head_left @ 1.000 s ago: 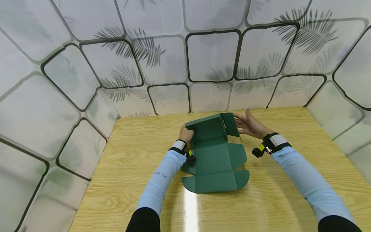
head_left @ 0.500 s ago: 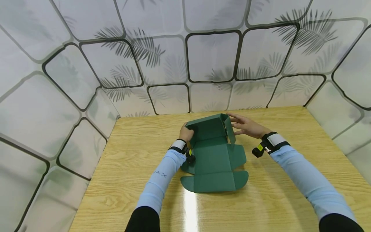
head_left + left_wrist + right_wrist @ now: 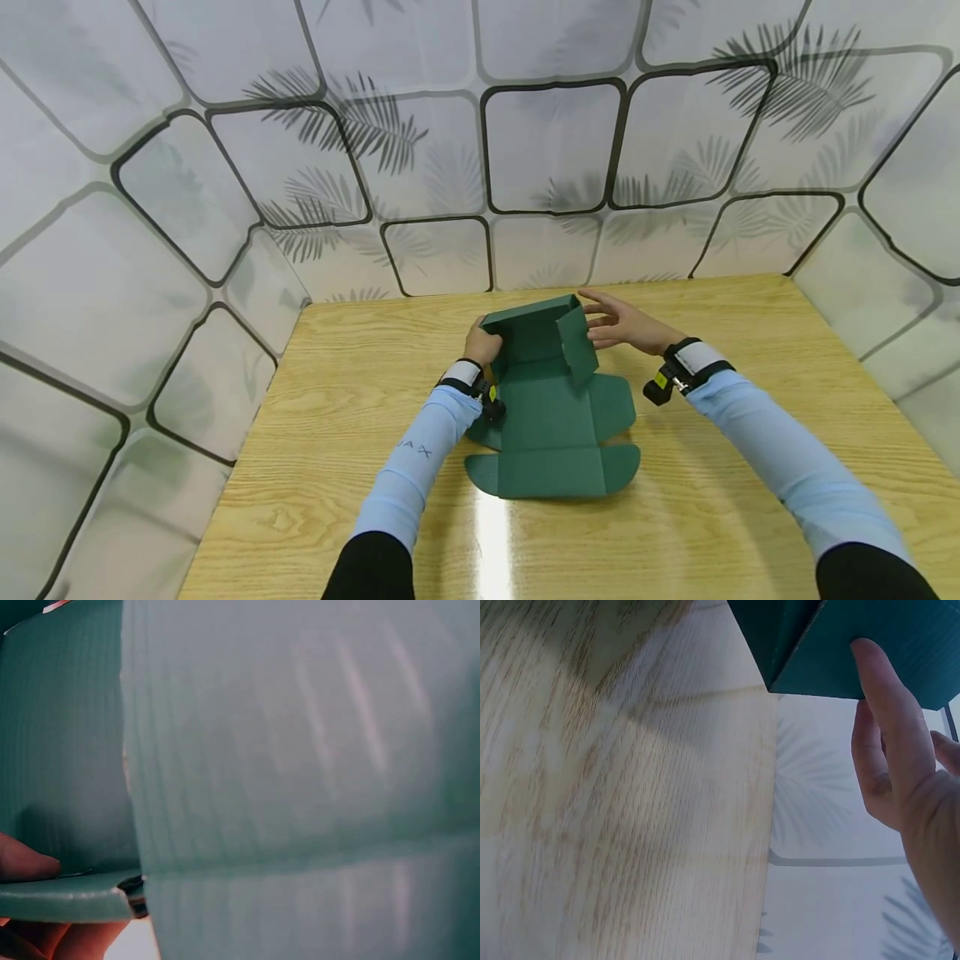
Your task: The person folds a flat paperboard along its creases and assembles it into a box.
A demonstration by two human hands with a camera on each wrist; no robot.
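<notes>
A green cardboard box (image 3: 546, 412), partly folded, lies on the table with its back part standing up. My left hand (image 3: 482, 343) grips its upper left side; in the left wrist view the thumb (image 3: 28, 860) is on one face of the cardboard and the fingers lie on the other. Fairly straight fingers of my right hand (image 3: 626, 323) touch the right side flap (image 3: 577, 344), which angles inward. In the right wrist view, a fingertip (image 3: 868, 651) presses the outside of the green cardboard (image 3: 840, 664). The front flap (image 3: 551, 472) lies flat towards me.
The wooden table (image 3: 330, 417) reaches back to a patterned cloth wall (image 3: 555, 150), which also encloses both sides. Rounded tabs (image 3: 621, 468) stick out from the box's front corners. A strap with a small camera (image 3: 657, 389) sits on the right wrist.
The right side flap has swung inward, to the left, with my right hand moving left against it. My left hand keeps its grip in the same place.
</notes>
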